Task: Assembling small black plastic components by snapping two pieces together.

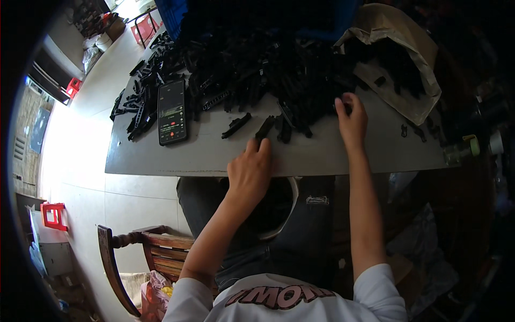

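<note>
Long, narrow black plastic parts lie in a big heap [241, 70] over the far half of the grey table. My left hand [248, 170] is at the near side of the heap, its fingertips closed on the near end of one black plastic part [265, 127]. Just left of that lies another loose black part [236, 125]. My right hand [353, 124] is at the heap's right side, thumb and forefinger curled together. Something dark shows between those fingers, too dim to make out.
A lit phone [172, 112] lies on the table [188, 158] at the left. An opened brown paper sack [429, 88] with black parts inside sits at the right, near a small clear bottle [458, 153]. Between my legs is a round container [276, 231]. A wooden chair [166, 252] stands behind left.
</note>
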